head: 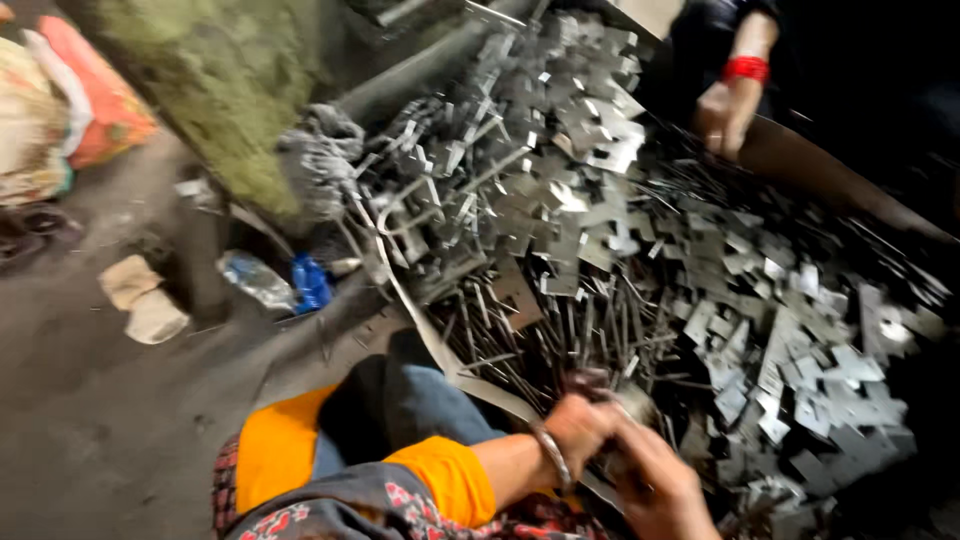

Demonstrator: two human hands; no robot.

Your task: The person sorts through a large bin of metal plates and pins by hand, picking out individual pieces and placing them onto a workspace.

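My left hand (580,425), with a metal bangle on its wrist, and my right hand (660,490) meet at the near edge of a big heap of stamped metal plates (560,190). Both hands are closed together around a small metal piece (628,403), which is blurred. Thin metal rods (520,340) lie in the heap just beyond my fingers. More flat plates (810,370) spread out to the right. My knee in blue denim (420,405) and an orange sleeve (450,480) show below.
Another person's hand (722,115), with a red bangle, rests at the far side of the heap. A grey strap (430,345) trails towards me. A plastic bottle (262,280), crumpled paper (140,300) and an orange sack (95,95) lie on the dirty floor at the left.
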